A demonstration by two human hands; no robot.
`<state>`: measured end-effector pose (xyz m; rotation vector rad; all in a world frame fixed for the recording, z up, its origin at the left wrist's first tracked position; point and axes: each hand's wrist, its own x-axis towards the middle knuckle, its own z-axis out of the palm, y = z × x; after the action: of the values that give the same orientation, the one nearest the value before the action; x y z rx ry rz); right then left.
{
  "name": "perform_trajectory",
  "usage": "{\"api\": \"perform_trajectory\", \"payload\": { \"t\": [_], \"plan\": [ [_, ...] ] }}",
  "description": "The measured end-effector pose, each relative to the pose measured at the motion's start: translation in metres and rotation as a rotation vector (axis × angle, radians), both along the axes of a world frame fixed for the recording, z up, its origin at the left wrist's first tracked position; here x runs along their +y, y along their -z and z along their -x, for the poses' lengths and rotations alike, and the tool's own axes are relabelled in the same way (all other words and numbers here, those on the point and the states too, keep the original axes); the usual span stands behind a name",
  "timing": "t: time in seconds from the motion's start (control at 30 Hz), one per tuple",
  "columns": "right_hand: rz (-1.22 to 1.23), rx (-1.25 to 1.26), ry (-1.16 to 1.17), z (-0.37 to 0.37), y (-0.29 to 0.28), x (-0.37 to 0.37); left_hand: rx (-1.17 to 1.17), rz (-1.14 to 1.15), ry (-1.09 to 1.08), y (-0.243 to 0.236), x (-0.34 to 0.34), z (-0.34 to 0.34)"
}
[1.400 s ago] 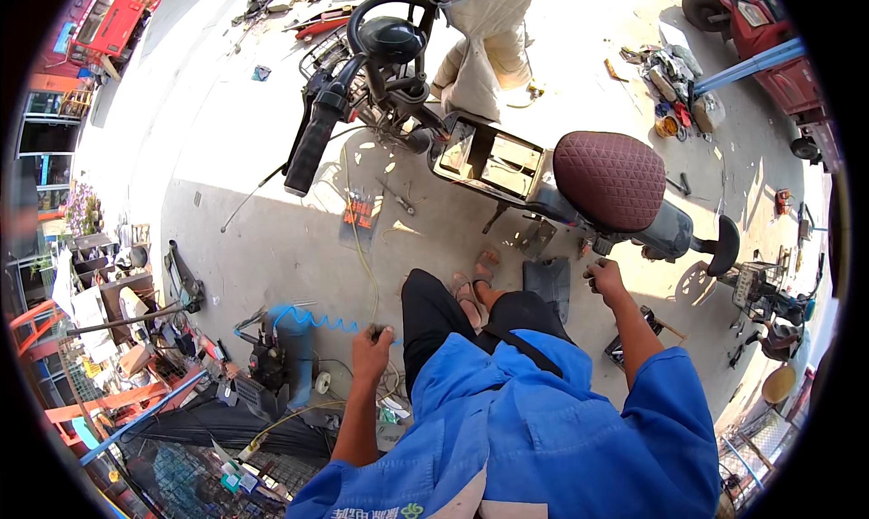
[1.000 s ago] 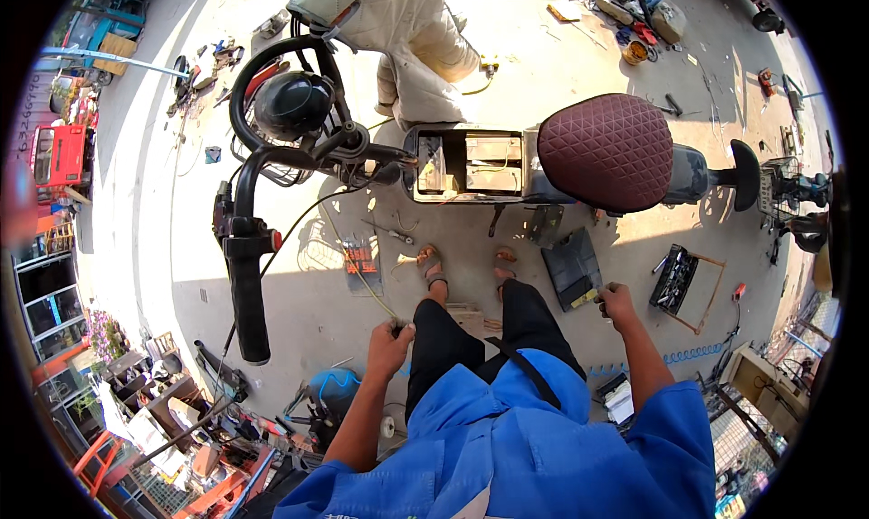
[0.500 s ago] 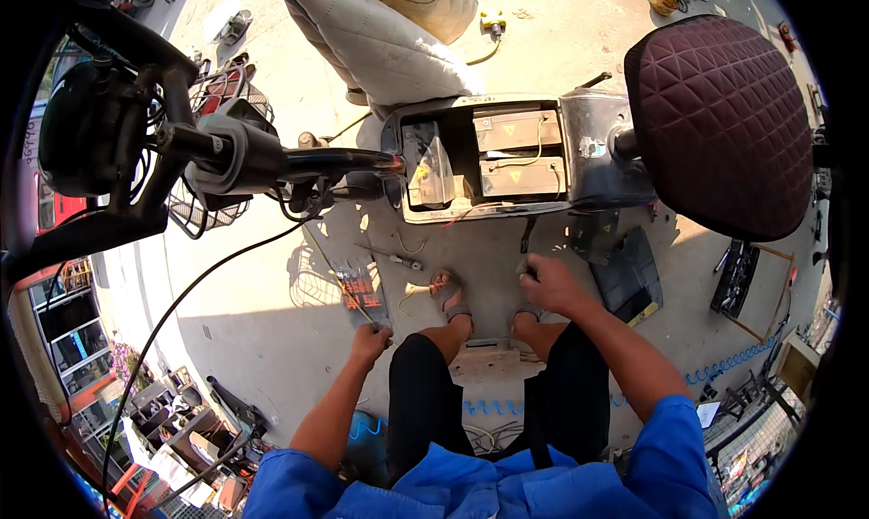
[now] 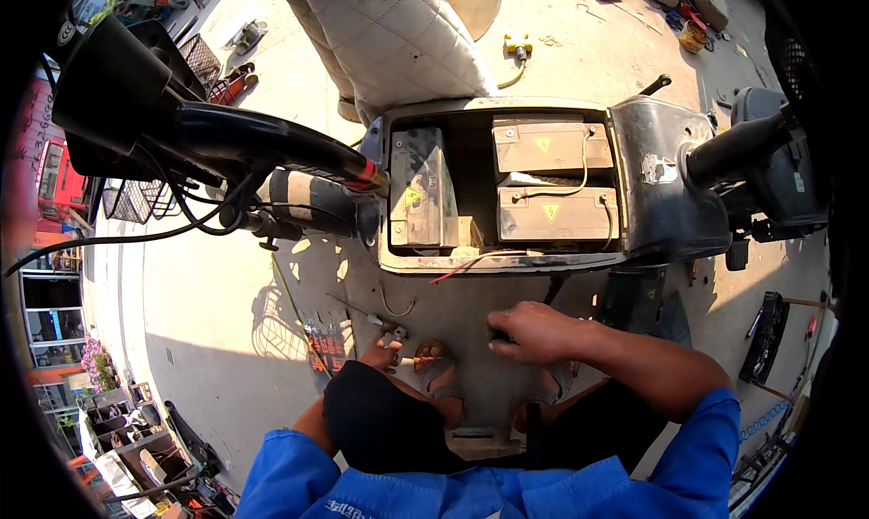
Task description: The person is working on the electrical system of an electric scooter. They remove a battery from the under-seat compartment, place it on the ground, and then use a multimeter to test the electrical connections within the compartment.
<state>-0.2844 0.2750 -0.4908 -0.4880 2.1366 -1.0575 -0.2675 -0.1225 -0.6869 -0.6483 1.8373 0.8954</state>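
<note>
My left hand [image 4: 380, 352] reaches low beside my left knee, fingers apart, next to a thin-shafted tool [image 4: 387, 327] lying on the ground. My right hand [image 4: 529, 333] is closed in front of the scooter; a dark bit shows at its fingers, too small to name. Ahead of both hands is the scooter's uncovered battery box [image 4: 507, 264]. Inside, one battery [image 4: 418, 189] stands at the left, and two more, a far battery [image 4: 534, 148] and a near battery [image 4: 552, 215], lie at the right. A red wire [image 4: 466, 267] hangs over the near rim.
A black frame tube [image 4: 272, 139] with cables rises at the left. A quilted white cover [image 4: 389, 39] hangs behind the box. At the right are a black seat post [image 4: 738, 152] and, on the ground, a black tool case [image 4: 765, 338]. A yellow plug [image 4: 518, 44] lies beyond.
I have squatted lower and closer to the battery box. My left hand has gone down toward the tool on the ground; my right hand stays closed. The seat has left the upper right view.
</note>
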Motion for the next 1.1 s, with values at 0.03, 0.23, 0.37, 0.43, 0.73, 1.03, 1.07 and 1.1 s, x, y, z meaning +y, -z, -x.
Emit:
{"api": "perform_trajectory", "payload": {
  "t": [0.03,0.23,0.37,0.43,0.73,1.03,1.07,1.1],
  "plan": [
    [0.01,0.015,-0.005,0.0,0.003,0.0,0.008,0.015,-0.031,0.006,0.003,-0.002],
    [-0.076,0.098,-0.054,0.01,-0.008,-0.003,0.122,-0.038,-0.083,0.022,0.007,0.009],
    [-0.154,0.15,-0.034,0.005,-0.027,-0.01,0.249,-0.071,-0.091,0.016,0.0,0.006],
    [-0.203,0.195,0.026,-0.001,-0.037,-0.015,0.325,-0.08,-0.101,0.004,-0.007,0.002],
    [-0.213,0.372,0.166,-0.018,-0.052,-0.008,0.892,-0.066,-0.038,-0.15,-0.044,-0.007],
    [-0.286,0.451,0.203,-0.019,-0.039,0.006,1.419,-0.248,0.083,-0.326,0.022,0.014],
    [-0.3,0.461,0.207,-0.018,-0.038,0.008,1.471,-0.294,0.059,-0.333,0.03,0.016],
    [-0.309,0.471,0.209,-0.017,-0.037,0.009,1.522,-0.335,0.035,-0.34,0.036,0.017]
  ]
}}
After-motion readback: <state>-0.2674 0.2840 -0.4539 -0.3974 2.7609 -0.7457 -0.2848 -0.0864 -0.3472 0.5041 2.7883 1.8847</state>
